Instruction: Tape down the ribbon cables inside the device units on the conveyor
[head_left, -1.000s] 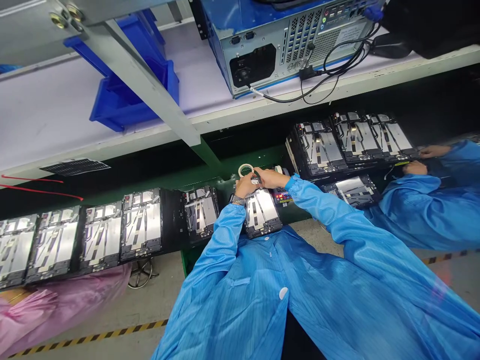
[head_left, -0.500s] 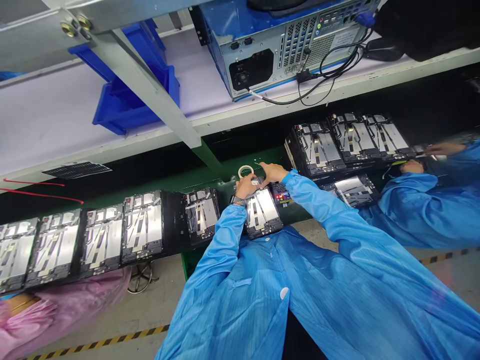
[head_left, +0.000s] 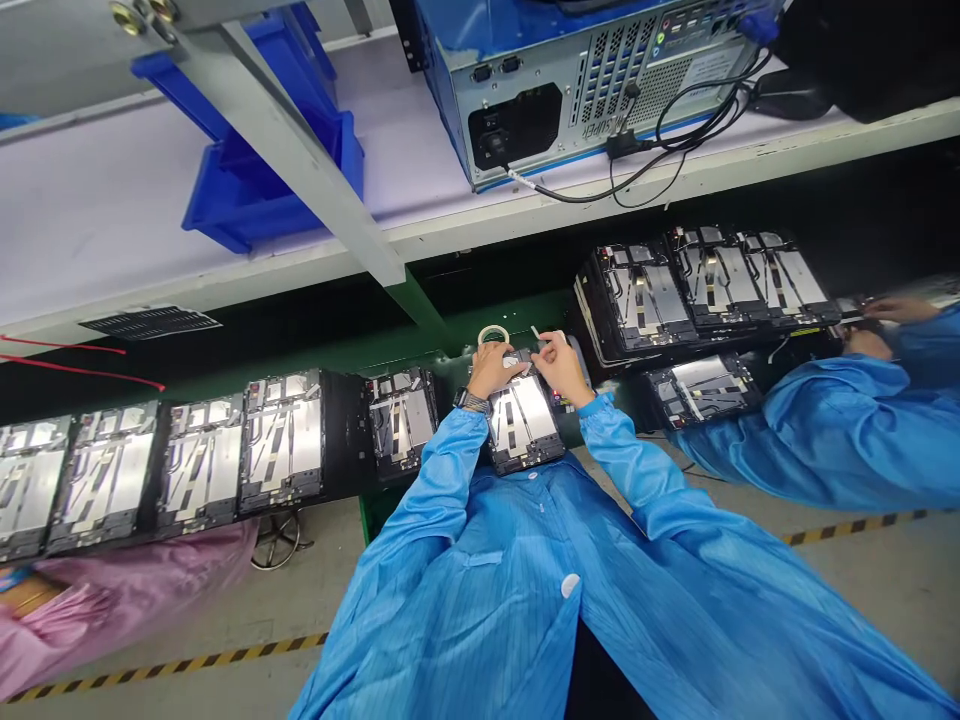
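Note:
An opened tablet [head_left: 525, 425], its silver inside and dark ribbon strips facing up, lies in front of my body. My left hand [head_left: 491, 370] grips its upper left corner with bent fingers, the thumb reaching over the inside. At the upper right part of the same tablet, my right hand [head_left: 564, 370] is closed in a pinch. A thin pale stick-like piece [head_left: 535, 331] juts up from the right fingers; its exact kind is too small to tell. Just beyond the left fingers lies a roll of tape [head_left: 493, 334]. A device with a red lit display [head_left: 559, 398] is partly hidden by my right hand.
More opened tablets line the bench at left [head_left: 283, 440], with another tablet [head_left: 403, 422] closer by. Tablet stacks [head_left: 649, 295] stand at right, near a co-worker's hands [head_left: 870, 340]. Overhead, a shelf [head_left: 442, 235] carries a computer case [head_left: 525, 125] and blue bins [head_left: 262, 200].
My right hand has turned and come down to the tablet's upper right, its fingers drawn together. The left hand stays at the upper left. The view has shifted slightly.

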